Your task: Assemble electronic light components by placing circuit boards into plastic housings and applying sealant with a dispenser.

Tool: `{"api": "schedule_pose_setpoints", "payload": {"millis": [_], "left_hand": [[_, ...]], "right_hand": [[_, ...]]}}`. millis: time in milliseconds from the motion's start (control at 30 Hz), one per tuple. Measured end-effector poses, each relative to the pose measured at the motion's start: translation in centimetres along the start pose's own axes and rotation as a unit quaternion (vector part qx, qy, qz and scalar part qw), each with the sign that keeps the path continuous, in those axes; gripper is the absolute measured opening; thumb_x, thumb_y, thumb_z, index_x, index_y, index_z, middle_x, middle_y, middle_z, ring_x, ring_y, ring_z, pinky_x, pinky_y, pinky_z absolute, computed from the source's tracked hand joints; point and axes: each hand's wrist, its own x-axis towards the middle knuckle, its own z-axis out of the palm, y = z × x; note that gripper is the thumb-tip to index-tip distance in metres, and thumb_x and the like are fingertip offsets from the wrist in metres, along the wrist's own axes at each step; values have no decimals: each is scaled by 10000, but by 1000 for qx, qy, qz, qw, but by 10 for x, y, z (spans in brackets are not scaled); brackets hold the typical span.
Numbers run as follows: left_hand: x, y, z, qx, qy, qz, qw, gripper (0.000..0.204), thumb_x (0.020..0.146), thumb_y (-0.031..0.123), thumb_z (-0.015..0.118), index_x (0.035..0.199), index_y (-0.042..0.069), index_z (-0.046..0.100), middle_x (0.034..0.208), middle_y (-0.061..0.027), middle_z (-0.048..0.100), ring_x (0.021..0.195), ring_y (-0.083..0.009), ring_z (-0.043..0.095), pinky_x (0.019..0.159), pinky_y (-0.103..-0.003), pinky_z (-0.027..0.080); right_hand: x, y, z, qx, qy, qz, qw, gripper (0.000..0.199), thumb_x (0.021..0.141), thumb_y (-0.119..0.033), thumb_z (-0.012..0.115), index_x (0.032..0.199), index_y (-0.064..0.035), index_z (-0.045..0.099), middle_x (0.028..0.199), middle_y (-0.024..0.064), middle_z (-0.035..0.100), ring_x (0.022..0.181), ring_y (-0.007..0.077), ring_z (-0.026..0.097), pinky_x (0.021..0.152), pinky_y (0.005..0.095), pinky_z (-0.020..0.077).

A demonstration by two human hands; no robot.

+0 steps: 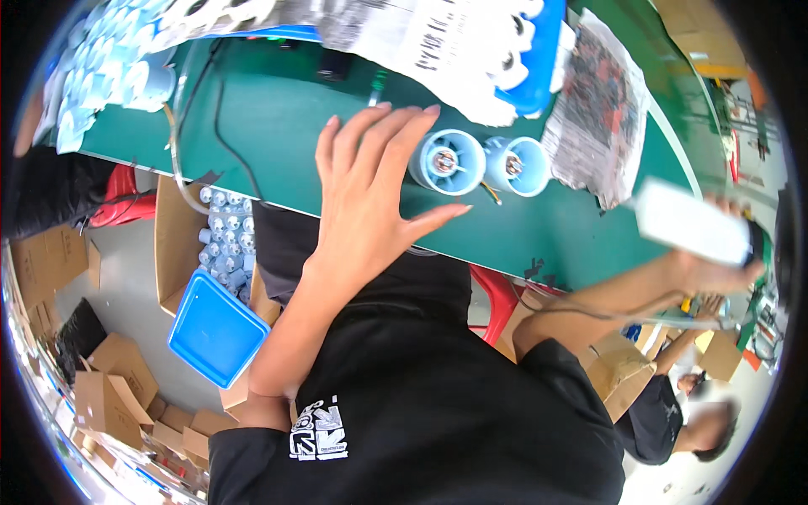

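Note:
Two light-blue plastic cylinders stand side by side near the table's front edge. The left cylinder (pixel 461 143) shows ribs and a metal motor-like core inside; the right cylinder (pixel 528 160) looks alike. Short thin wires (pixel 492 194) stick out between them. My left hand (pixel 364 164) has its fingers spread beside the left cylinder, thumb at its near side and index finger at its far side; contact is hard to tell. Off to the right, my right hand (pixel 703 268) grips a white, long-bodied tool (pixel 686 220) with a narrow tip and dark end, smeared by motion.
Many light-blue parts (pixel 101 80) crowd the table's far left. A blue tray (pixel 539 84) with newspaper and white parts lies behind; more newspaper (pixel 598 109) is right of it. Cables (pixel 220 126) cross the table. A carton (pixel 172 244) and blue lid (pixel 217 330) stand below left.

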Motion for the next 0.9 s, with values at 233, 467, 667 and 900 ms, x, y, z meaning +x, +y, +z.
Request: {"api": "schedule_pose_setpoints", "payload": {"millis": [233, 467, 667, 900], "left_hand": [[3, -2, 3, 26, -36, -11, 999, 752, 672, 432, 836, 1298, 113, 569, 1234, -30, 617, 1280, -246, 471, 1112, -522, 269], [-3, -5, 3, 0, -43, -3, 999, 630, 774, 369, 767, 1314, 133, 545, 1258, 1, 614, 1250, -230, 489, 1120, -552, 247], [-7, -7, 2, -12, -21, 15, 1000, 649, 802, 375, 741, 1338, 87, 517, 1275, -24, 599, 1226, -230, 492, 1103, -559, 266], [-9, -9, 1, -29, 24, 12, 999, 620, 755, 349, 794, 1269, 82, 574, 1192, -33, 642, 1203, -237, 516, 1081, -538, 304]], "right_hand": [[-38, 6, -5, -707, 50, 33, 705, 420, 844, -367, 747, 1029, -6, 638, 836, 116, 663, 717, 191, 640, 681, 315, 493], [-75, 64, 26, -866, 96, 175, 458, 826, 743, -577, 743, 1349, -67, 508, 1128, 275, 655, 1052, 438, 634, 859, 501, 510], [-78, 64, 7, -882, 66, -10, 467, 697, 839, -471, 723, 1342, -31, 527, 1212, 229, 586, 1110, 444, 539, 927, 518, 458], [-62, 122, 248, -539, -351, -188, 743, 287, 844, -51, 686, 1130, -46, 665, 959, 108, 648, 808, 238, 643, 730, 323, 511]]}}
